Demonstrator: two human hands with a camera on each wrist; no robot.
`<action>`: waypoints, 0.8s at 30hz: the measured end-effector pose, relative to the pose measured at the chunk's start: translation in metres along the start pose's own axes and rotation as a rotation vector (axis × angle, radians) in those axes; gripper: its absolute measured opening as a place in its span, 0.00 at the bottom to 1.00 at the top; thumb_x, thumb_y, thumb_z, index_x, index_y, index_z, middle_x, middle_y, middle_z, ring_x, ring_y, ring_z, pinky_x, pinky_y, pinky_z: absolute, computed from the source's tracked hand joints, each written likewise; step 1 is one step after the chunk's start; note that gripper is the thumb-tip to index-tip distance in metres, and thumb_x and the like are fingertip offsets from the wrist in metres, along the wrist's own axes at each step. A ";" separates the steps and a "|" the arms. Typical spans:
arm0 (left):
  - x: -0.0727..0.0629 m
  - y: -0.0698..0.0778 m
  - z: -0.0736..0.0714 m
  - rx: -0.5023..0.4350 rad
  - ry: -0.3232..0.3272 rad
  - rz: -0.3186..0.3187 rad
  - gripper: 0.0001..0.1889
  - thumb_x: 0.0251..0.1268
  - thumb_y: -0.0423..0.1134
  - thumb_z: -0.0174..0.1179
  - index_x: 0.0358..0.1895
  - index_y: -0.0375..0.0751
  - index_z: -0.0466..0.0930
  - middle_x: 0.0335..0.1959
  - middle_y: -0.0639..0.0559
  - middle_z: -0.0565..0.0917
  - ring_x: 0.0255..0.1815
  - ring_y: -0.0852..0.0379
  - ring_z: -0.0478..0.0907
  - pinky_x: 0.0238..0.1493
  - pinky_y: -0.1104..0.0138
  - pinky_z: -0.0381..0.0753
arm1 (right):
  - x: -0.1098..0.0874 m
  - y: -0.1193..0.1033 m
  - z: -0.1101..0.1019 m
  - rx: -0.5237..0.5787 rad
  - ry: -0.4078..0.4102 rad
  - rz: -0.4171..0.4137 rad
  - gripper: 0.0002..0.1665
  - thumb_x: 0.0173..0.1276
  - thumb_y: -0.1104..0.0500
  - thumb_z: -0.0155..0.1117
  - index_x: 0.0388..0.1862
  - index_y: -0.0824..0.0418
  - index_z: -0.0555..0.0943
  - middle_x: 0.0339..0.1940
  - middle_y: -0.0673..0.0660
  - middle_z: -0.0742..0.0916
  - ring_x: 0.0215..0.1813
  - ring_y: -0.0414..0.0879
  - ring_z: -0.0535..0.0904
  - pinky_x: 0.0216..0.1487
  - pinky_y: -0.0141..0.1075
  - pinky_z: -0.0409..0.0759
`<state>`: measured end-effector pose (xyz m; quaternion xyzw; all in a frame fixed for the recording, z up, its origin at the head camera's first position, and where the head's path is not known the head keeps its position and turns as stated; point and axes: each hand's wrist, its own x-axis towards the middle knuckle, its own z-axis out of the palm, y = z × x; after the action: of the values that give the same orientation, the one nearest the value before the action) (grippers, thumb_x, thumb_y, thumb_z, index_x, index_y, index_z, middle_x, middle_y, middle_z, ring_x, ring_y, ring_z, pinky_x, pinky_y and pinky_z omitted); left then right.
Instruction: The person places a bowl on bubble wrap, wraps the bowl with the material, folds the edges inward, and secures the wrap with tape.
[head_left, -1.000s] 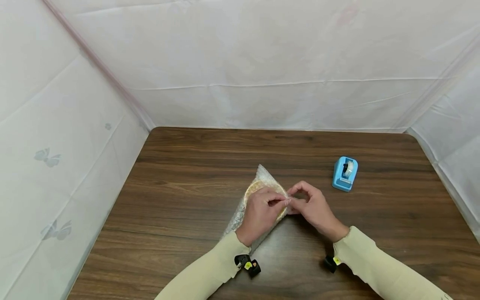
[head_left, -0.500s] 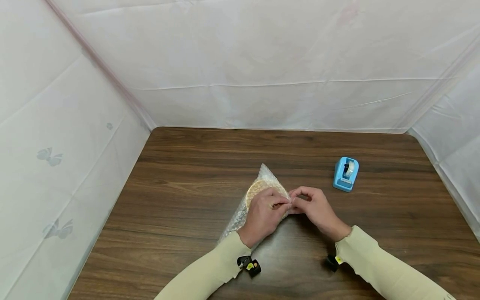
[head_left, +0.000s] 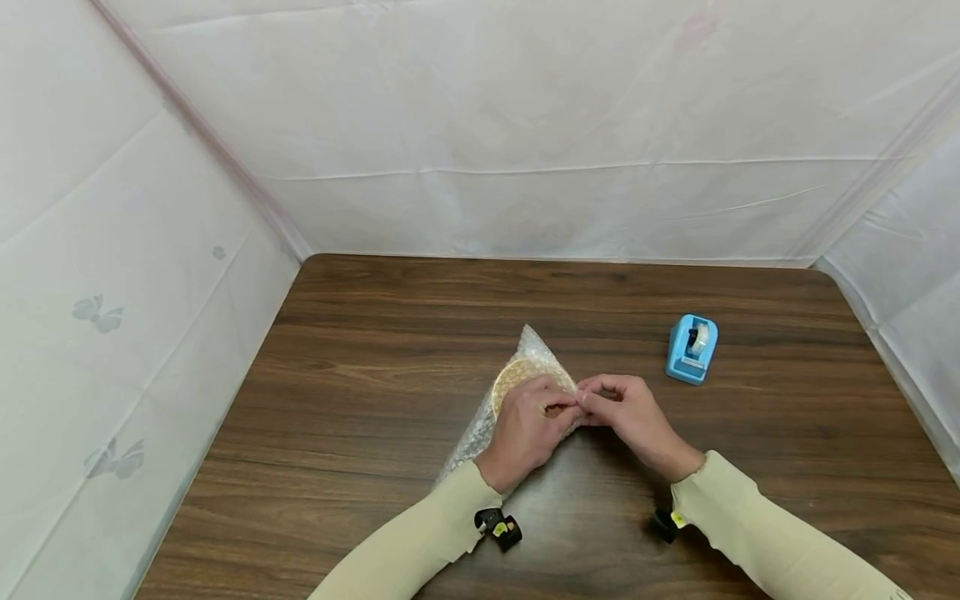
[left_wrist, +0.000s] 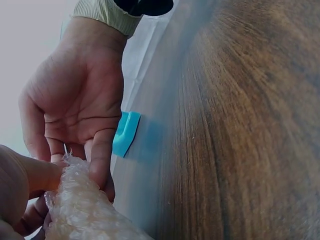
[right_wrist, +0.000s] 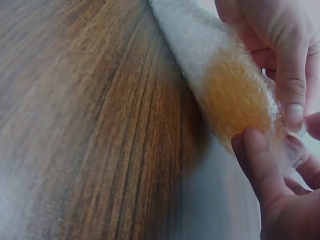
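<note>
A sheet of clear bubble wrap [head_left: 472, 442] lies in the middle of the table, folded round a yellow-orange round object [head_left: 512, 385]. In the right wrist view the object shows as a blurred orange patch through the bubbles. My left hand [head_left: 528, 427] lies across the wrapped bundle and pinches the wrap's right edge between thumb and finger. From the right, my right hand [head_left: 632, 421] pinches the same edge, fingertips right beside those of the left. The wrap's gathered edge [left_wrist: 75, 172] shows between both hands in the left wrist view. Part of the bundle is hidden under the left hand.
A light blue tape dispenser [head_left: 691, 350] with a roll of clear tape stands at the right, beyond the right hand. The brown wood-grain table [head_left: 375, 333] is bordered by pale cloth walls [head_left: 480, 125] at the back and sides.
Both hands and the wrap's edge have shifted slightly right. The right hand has also dropped slightly in the head view. Both keep pinching the wrap.
</note>
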<state>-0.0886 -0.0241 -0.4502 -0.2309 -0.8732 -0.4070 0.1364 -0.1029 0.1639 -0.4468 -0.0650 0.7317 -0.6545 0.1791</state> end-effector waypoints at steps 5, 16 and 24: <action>0.001 0.002 -0.001 0.008 0.000 -0.020 0.02 0.61 0.37 0.75 0.35 0.45 0.94 0.32 0.56 0.89 0.34 0.61 0.84 0.39 0.71 0.80 | -0.001 -0.002 0.000 -0.009 -0.005 0.012 0.16 0.77 0.65 0.60 0.44 0.81 0.83 0.59 0.73 0.82 0.45 0.37 0.86 0.47 0.32 0.90; 0.002 0.002 0.000 0.015 0.009 -0.079 0.07 0.58 0.35 0.76 0.36 0.45 0.86 0.29 0.55 0.88 0.32 0.61 0.84 0.37 0.76 0.79 | 0.008 -0.011 0.004 -0.141 0.018 0.083 0.14 0.75 0.61 0.65 0.36 0.73 0.86 0.54 0.67 0.86 0.46 0.42 0.85 0.43 0.33 0.90; 0.005 0.003 -0.009 -0.095 -0.065 -0.167 0.16 0.58 0.39 0.78 0.46 0.40 0.83 0.33 0.53 0.90 0.35 0.59 0.87 0.41 0.76 0.83 | 0.013 -0.015 0.008 -0.304 0.080 0.056 0.12 0.72 0.65 0.65 0.29 0.69 0.88 0.47 0.63 0.88 0.46 0.43 0.82 0.39 0.29 0.84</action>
<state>-0.0913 -0.0283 -0.4405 -0.1768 -0.8730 -0.4503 0.0626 -0.1146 0.1503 -0.4353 -0.0450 0.8302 -0.5332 0.1562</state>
